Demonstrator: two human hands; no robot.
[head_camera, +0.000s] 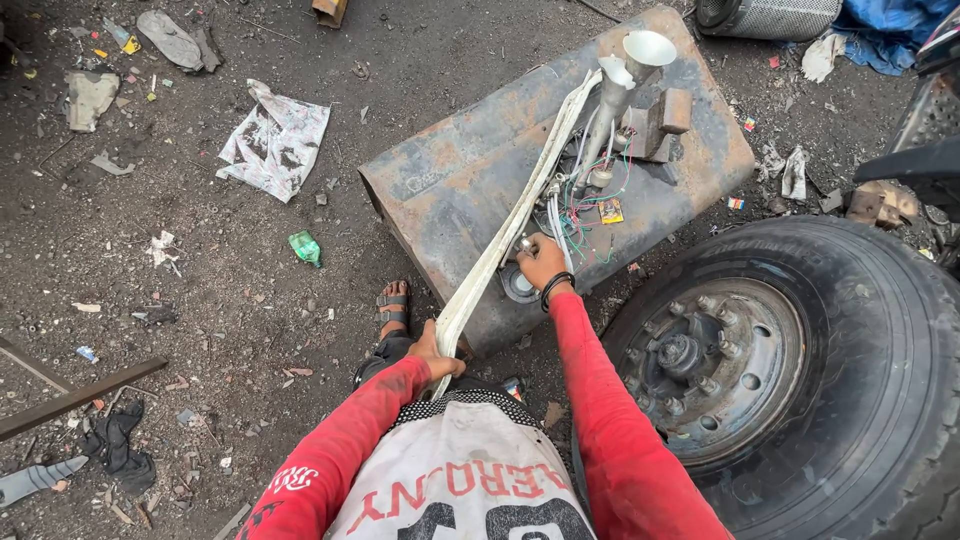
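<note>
A rusty grey metal tank (470, 170) lies on the dirt ground in front of me. A long whitish hose (505, 235) runs from a white funnel-topped pipe (640, 55) at the tank's far side down to my left hand (437, 352), which grips its near end. My right hand (543, 265), with a black band at the wrist, rests on the tank's top by a round opening (518, 285), fingers closed on a small metal fitting. Thin coloured wires (590, 205) spread over the tank beside that hand. Both my sleeves are red.
A large truck wheel (800, 370) stands close on the right. My sandalled foot (392, 308) is beside the tank. Torn paper (275, 140), a green bottle (305, 247), rags and a metal bar (80, 397) litter the ground to the left. Blue cloth (895, 25) lies top right.
</note>
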